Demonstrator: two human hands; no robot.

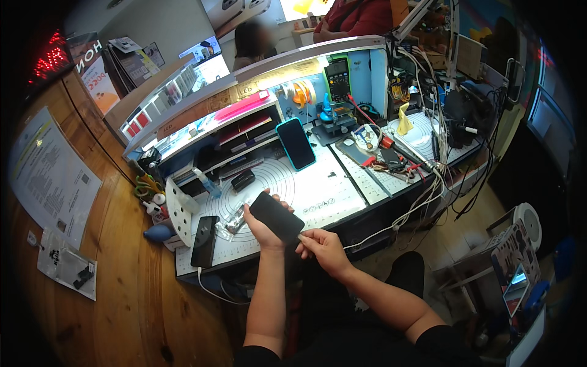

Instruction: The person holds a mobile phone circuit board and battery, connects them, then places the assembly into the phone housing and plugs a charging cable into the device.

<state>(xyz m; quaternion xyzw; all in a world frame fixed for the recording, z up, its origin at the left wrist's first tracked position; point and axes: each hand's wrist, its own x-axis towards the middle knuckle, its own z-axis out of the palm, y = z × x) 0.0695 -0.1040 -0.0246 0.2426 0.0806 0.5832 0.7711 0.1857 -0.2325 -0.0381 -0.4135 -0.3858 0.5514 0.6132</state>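
My left hand (266, 233) is closed around a black phone (277, 217), held tilted with its dark screen up above the front of the mat. At the phone's lower right end, my right hand (324, 249) pinches what looks like the plug of a white cable (391, 224). That cable runs from behind the right hand toward the right side of the bench; the fingers mostly hide the plug. To the left, another black phone (204, 241) lies on the mat with a white cable (211, 292) at its lower end. Small clear plastic bags (232, 223) lie beside it.
Farther back a phone in a turquoise case (296, 144) leans upright. A small black object (243, 180) and a spray bottle (206, 183) stand near the shelf. A green multimeter (338, 79), tangled leads (391, 160) and tools crowd the right. People are beyond the partition (257, 68).
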